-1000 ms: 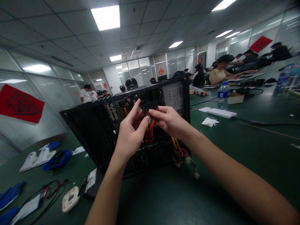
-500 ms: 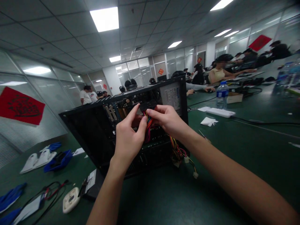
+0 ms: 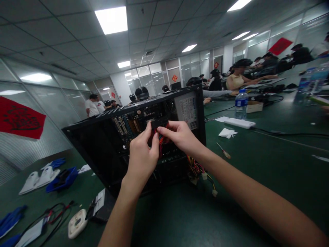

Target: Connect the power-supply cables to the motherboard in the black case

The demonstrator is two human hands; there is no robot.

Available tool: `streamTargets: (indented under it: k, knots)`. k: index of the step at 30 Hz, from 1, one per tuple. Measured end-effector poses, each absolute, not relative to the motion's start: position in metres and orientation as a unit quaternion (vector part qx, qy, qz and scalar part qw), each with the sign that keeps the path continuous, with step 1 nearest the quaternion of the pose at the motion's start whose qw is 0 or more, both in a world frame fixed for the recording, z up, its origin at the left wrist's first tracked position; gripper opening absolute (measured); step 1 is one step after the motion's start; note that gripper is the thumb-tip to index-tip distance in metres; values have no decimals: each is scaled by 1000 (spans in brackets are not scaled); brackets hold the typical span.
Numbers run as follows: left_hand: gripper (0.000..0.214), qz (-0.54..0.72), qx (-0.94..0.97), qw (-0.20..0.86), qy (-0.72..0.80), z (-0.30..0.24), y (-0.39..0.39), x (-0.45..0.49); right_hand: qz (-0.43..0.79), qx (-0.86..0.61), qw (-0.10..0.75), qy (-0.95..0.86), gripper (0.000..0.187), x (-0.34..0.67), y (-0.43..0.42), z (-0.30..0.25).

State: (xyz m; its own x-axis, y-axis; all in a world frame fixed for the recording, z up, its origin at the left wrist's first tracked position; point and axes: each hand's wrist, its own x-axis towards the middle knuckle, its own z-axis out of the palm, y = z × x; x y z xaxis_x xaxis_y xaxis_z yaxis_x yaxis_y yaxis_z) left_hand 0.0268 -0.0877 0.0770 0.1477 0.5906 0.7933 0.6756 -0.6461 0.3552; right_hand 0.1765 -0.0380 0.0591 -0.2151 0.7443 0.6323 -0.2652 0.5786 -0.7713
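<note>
An open black computer case [image 3: 97, 144] lies on its side on the green table [image 3: 257, 171], its motherboard facing me. My left hand [image 3: 141, 156] and my right hand [image 3: 180, 135] both pinch a black power connector [image 3: 158, 122] with a bundle of red, yellow and orange wires [image 3: 161, 144] in front of the board. Both hands are closed on it. More coloured wires with white plugs [image 3: 203, 175] hang out of the case's lower right corner.
A screwdriver [image 3: 223, 151] lies right of the case, with a tissue [image 3: 227, 133], a white power strip [image 3: 240, 122] and a water bottle [image 3: 241, 103] beyond. Blue and white gloves [image 3: 48, 176], cables [image 3: 51, 214] and a white plug [image 3: 77, 223] lie at left. Several people sit at far tables.
Both hands have shifted slightly left and down with the connector, fingers closing tighter around it. The view has drifted a little.
</note>
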Motion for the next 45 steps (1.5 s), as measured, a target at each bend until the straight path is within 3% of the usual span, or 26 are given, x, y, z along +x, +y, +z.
streamTargets:
  k: [8, 15, 21, 27, 39, 45]
  knots:
    - [28, -429, -758, -48, -488, 72, -61, 8, 228, -239, 586, -740, 22, 164, -15, 30]
    - [28, -315, -751, -124, -566, 51, -29, -1, 221, -286, 527, -770, 23, 161, 7, 6]
    - [37, -216, -712, -152, -651, 21, -2, -13, 325, -433, 425, -725, 26, 160, 16, -8]
    - [36, -178, -677, -88, -708, 12, -1, -8, 407, -478, 390, -673, 28, 159, 14, -3]
    - [37, -118, -667, 37, -734, 9, 2, 4, 387, -479, 368, -696, 32, 158, 16, -4]
    - [35, -133, -645, 26, -752, 11, 13, 15, 383, -485, 356, -701, 31, 157, 21, -10]
